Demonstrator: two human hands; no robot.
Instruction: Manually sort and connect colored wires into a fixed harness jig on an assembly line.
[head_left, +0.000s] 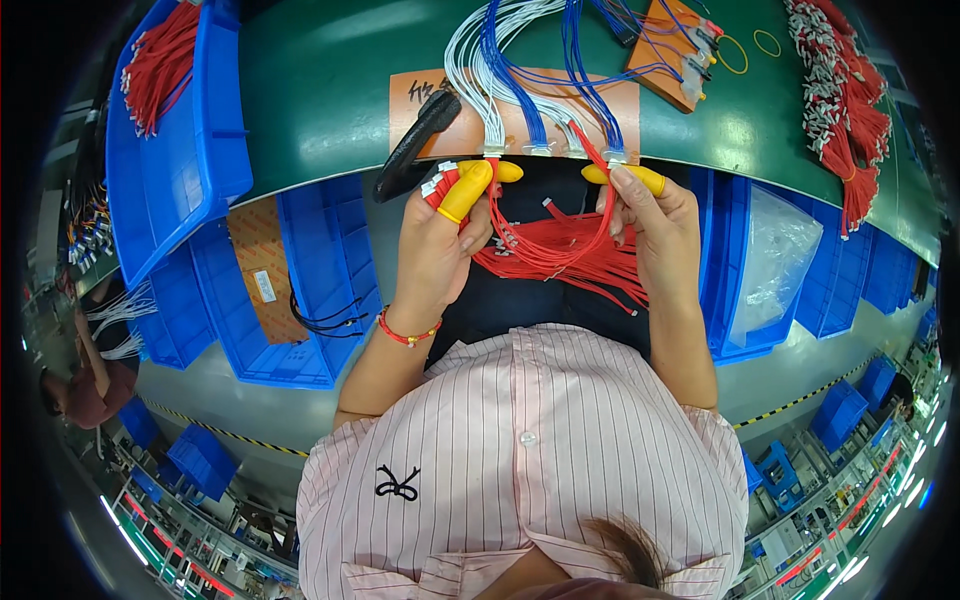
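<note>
Worktop (pixel 320 120), smooth and green, spans the space before me, with a blue tray (pixel 220 120) at its left end and bundles of red leads (pixel 850 150) at its right. Grey floor (pixel 280 402) with striped tape (pixel 262 441) shows around me, and another person (pixel 100 390) is off to the left. An orange-brown sheet (pixel 408 125) reaches the near edge, where white wires (pixel 463 62) and blue wires (pixel 493 70) end in pale connectors (pixel 538 151). My left hand (pixel 440 225) grips red wires (pixel 560 258) just below the leftmost connector; my right hand (pixel 657 215) pinches red wire below the rightmost. From there the red wires loop between my hands, and more lie across my lap (pixel 468 312). Both hands sit right at the edge, with open space between my forearms. Blue bins (pixel 270 372) flank me under the worktop, and a curved black piece (pixel 415 145) overhangs the edge beside my left hand.
</note>
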